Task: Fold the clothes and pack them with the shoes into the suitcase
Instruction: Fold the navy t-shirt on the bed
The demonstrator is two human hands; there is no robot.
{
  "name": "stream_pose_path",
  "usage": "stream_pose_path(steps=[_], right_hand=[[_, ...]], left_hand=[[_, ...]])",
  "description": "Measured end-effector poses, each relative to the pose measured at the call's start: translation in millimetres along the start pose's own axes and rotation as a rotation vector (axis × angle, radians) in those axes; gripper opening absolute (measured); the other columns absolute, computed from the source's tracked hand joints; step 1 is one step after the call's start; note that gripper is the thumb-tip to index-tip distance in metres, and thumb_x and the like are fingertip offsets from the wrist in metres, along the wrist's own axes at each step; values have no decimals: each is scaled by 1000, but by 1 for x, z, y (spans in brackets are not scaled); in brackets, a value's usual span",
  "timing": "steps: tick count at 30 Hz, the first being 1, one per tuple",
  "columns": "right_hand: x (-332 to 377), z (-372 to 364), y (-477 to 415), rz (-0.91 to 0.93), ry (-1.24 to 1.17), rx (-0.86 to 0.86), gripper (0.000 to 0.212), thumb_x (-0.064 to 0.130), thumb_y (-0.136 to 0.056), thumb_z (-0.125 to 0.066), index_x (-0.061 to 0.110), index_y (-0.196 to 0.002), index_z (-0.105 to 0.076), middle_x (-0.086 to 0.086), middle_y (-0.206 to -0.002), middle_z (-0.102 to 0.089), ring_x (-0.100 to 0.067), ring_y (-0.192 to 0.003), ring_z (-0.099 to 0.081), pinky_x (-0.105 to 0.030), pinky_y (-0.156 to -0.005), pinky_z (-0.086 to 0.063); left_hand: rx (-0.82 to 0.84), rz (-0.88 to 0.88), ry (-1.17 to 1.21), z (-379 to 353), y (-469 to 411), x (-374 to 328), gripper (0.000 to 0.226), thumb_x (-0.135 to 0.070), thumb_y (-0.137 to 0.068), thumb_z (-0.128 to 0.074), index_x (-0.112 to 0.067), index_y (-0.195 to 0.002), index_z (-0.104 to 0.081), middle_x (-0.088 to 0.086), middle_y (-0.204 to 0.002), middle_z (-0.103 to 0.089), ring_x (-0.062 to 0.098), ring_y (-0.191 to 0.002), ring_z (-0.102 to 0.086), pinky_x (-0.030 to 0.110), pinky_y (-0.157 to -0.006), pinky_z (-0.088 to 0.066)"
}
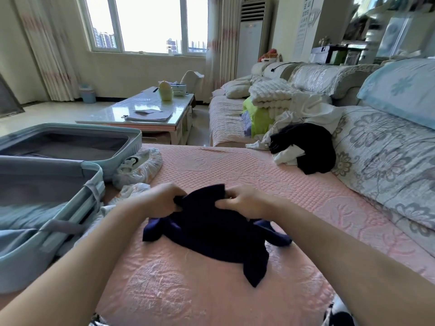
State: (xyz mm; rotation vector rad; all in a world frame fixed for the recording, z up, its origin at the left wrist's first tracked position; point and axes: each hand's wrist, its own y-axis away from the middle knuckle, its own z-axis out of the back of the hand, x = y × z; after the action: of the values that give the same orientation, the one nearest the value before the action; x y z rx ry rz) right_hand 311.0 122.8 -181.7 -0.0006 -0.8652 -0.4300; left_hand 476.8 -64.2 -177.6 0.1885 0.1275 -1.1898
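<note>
A dark navy cloth garment (211, 229) lies bunched on the pink quilted sofa cover (259, 175), right in front of the person and a little way from the seat's near edge. Its far edge is lifted off the cover. The left hand (162, 200) has its fingers curled into a fold at the upper left, and the right hand (244, 200) pinches the fabric beside it at the upper right, so both hands hold the same raised edge, close together.

It looks thin, limp and light, with loose flaps trailing left, right and toward the person. My guess is it will sag and crumple unless it is spread flat. It is best held at a seam or the corners, with the hands moved well apart to pull it taut.

To the left, a pale blue hard-shell suitcase (136, 137) lies open, both halves facing up. Just beside it is a white shoe in a crinkled white elastic cover (141, 168). Farther right, against the flowered grey back cushion (376, 149), is a heap of black clothes (310, 149) and white clothes (310, 109), not yet folded.
</note>
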Motion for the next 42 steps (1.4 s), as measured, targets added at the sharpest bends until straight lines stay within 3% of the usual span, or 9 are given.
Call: stream_pose_path(steps=[3,6,10,14,18,26,34,37,42], right_hand=[[14,-15,7,-42,-152,346,19,30,-100,-61,15,-109,-68,-7,-105,-74,-21,-85,-72,-34,-66,-60],[8,-9,-5,-25,-196,147,15,24,-101,-60,15,-111,-67,-7,-109,-75,-26,-91,-75,-36,-65,-61],[-24,5,-28,-52,163,-299,19,15,-95,-58,28,-96,-72,3,-105,-73,-18,-100,-68,-34,-94,-54],[-39,-1,-38,-165,308,-175,37,33,-90,-64,30,-126,-66,-1,-129,-65,-21,-118,-60,-28,-96,-47],[-33,-12,-42,-153,422,11,36,33,-87,-69,28,-123,-70,2,-120,-69,-16,-108,-63,-28,-93,-51],[-35,-6,-36,-100,90,84,5,29,-87,-74,26,-86,-78,1,-94,-76,-13,-89,-69,-32,-85,-57],[-39,-22,-46,-289,199,241,57,69,-78,-69,19,-104,-74,1,-99,-75,-17,-90,-72,-36,-77,-61],[-36,-29,-59,-287,167,118,59,69,-78,-67,13,-94,-75,-3,-90,-75,-20,-81,-71,-35,-76,-58],[-40,-26,-57,-233,223,200,19,29,-80,-80,11,-84,-75,0,-74,-69,-18,-73,-65,-32,-68,-55]], left_hand=[[383,126,-164,-2,19,16,8,-18,-87,-70,-20,-95,-69,-5,-90,-65,13,-83,-56,16,-70,-46],[585,201,47,-6,27,22,24,-15,-94,-61,-22,-113,-74,-7,-104,-71,11,-96,-64,20,-77,-52],[307,38,239,-13,9,17,62,16,-83,-35,-29,-97,-73,-1,-112,-73,4,-86,-65,23,-88,-52],[22,-59,184,-26,-22,-7,39,-3,-91,-53,-27,-116,-70,-13,-108,-66,2,-93,-60,20,-90,-46],[134,-140,89,-45,-45,-22,70,-36,-83,-74,-32,-145,-43,-5,-134,-49,17,-119,-50,28,-95,-40],[165,-194,125,-45,-40,-11,23,-15,-81,-73,-29,-99,-74,-18,-82,-65,8,-82,-61,24,-83,-49],[376,33,281,-36,-21,-1,15,-24,-79,-65,-29,-86,-78,-16,-72,-69,4,-73,-63,25,-77,-53],[41,-70,61,-35,-41,-4,36,-6,-86,-54,-35,-104,-67,-18,-104,-61,11,-92,-61,31,-84,-52],[215,-190,-138,-50,-73,-9,59,-13,-87,-55,-49,-133,-54,-15,-139,-49,13,-120,-53,40,-96,-50]])
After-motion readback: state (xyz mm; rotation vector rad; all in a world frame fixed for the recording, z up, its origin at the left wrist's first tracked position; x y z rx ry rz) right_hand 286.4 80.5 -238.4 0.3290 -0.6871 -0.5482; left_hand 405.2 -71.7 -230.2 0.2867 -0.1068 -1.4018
